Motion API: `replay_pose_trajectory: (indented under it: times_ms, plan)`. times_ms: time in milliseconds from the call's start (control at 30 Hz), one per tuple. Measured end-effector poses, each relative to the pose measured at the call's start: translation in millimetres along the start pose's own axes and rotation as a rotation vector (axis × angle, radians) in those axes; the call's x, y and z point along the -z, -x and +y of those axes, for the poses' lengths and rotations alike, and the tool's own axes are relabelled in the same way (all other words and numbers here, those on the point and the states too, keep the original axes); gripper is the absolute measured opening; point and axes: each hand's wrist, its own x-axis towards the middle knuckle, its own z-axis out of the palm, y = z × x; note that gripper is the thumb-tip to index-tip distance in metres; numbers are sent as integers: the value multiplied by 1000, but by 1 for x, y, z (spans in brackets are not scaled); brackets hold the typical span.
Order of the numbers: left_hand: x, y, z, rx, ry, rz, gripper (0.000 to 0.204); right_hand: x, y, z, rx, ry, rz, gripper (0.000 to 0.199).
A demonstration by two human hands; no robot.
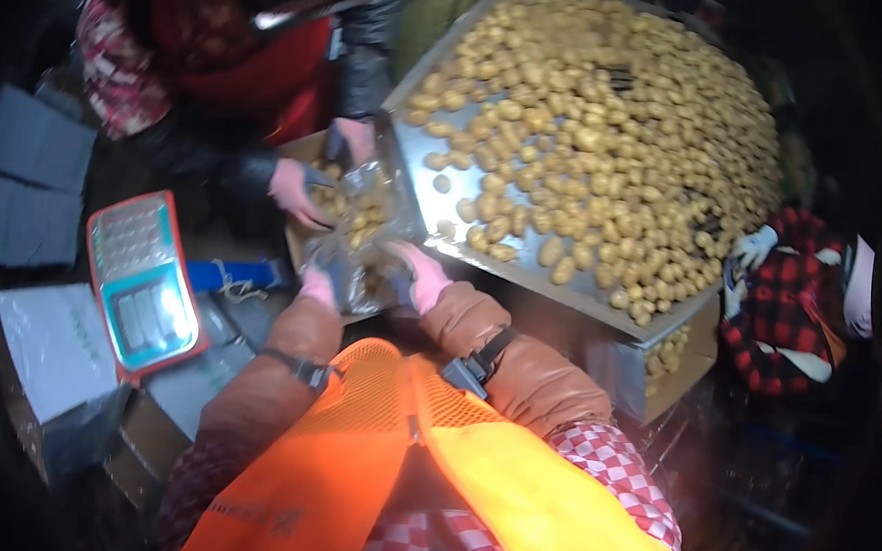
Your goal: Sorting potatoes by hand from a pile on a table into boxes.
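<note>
A cardboard box [306, 149] with a clear plastic liner [366, 284] stands in front of me, potatoes [364, 217] inside it. My left hand [323, 277], in a pink and grey glove, is closed on the liner at the box's near left side. On the near right, my right hand [416, 276] in a matching glove grips the same plastic; its fingertips are partly blurred. Across the box, a co-worker's two gloved hands [301, 193] are at the far and left sides of the liner.
A metal sorting table [435, 200] heaped with potatoes slopes at the right. A second potato box [691, 363] stands under its near corner, and another person [789, 304] is beyond. To the left are a red-rimmed scale [146, 285], a blue bar [227, 274] and stacked grey sheets [32, 184].
</note>
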Motion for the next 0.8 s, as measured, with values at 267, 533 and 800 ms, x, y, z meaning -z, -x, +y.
replay_pose_trajectory:
  times_ms: [267,533,800]
  plan:
    - [23,95,-1,-390,-1396,-388,28,105,69,-7,-58,121,333,40]
    - [-32,55,-10,-380,-1865,21,40,177,105,25,-64,137,359,37]
    - [-23,129,-70,-479,-1604,431,55,318,140,-41,126,-173,342,38]
